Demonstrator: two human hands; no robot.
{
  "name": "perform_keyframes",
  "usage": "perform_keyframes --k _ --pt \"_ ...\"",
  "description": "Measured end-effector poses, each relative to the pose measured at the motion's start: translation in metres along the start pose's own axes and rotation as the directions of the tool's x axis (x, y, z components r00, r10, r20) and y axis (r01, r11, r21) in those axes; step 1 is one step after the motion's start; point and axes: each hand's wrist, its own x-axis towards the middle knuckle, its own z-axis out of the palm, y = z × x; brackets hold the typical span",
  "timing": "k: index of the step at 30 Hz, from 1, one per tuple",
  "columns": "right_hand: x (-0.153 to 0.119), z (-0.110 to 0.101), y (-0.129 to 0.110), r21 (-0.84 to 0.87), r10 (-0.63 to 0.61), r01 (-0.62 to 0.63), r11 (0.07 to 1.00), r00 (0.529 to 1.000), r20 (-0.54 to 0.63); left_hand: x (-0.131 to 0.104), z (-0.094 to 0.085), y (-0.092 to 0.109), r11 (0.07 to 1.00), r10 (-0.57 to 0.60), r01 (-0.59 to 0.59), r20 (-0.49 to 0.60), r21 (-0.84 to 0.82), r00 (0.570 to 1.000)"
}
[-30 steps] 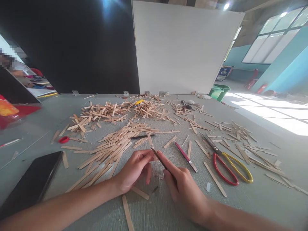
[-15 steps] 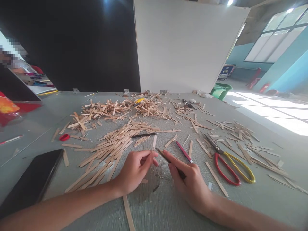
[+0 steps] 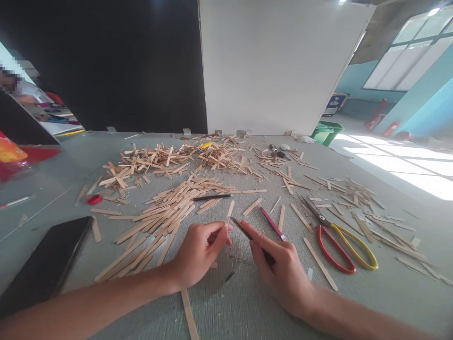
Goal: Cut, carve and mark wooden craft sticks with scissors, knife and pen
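My left hand (image 3: 205, 248) pinches a short piece of wooden craft stick (image 3: 230, 208) between thumb and fingertips, its pale end pointing up and away from me. My right hand (image 3: 279, 264) is wrapped round a slim dark craft knife (image 3: 241, 228), index finger stretched along its top. The knife's tip lies close beside the stick piece; whether they touch I cannot tell. A purple pen-like tool (image 3: 271, 222) lies just beyond my right hand. Scissors (image 3: 322, 221) with one red and one yellow handle lie opened to the right.
Heaps of wooden craft sticks (image 3: 166, 205) spread over the grey table (image 3: 247, 311). A black phone-like slab (image 3: 49, 259) lies at left, near a red ring (image 3: 94, 199). A black pen (image 3: 212, 197) rests on the sticks. Black and white panels (image 3: 262, 66) stand behind.
The stick piece in my left hand has tilted slightly to the right. My right hand and the knife have barely shifted. The view has moved a little.
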Motion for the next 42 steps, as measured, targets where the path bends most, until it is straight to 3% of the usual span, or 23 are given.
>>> perform_keyframes --k 21,30,42 --pt "0.0027 0.0015 0.0016 0.014 0.036 -0.036 0.999 0.999 0.021 0.0016 0.0003 0.0 1.0 -0.008 0.008 -0.012 0.011 1.0" --pt "0.0012 0.0033 0.0045 -0.073 -0.023 0.023 0.997 1.0 -0.004 0.0015 -0.0004 -0.0006 0.999 0.007 -0.007 0.0 0.036 1.0" --pt "0.0014 0.0022 0.0035 -0.076 -0.013 0.019 0.997 0.997 0.08 -0.0001 0.0029 -0.0026 0.994 0.051 -0.049 -0.024 0.093 0.998"
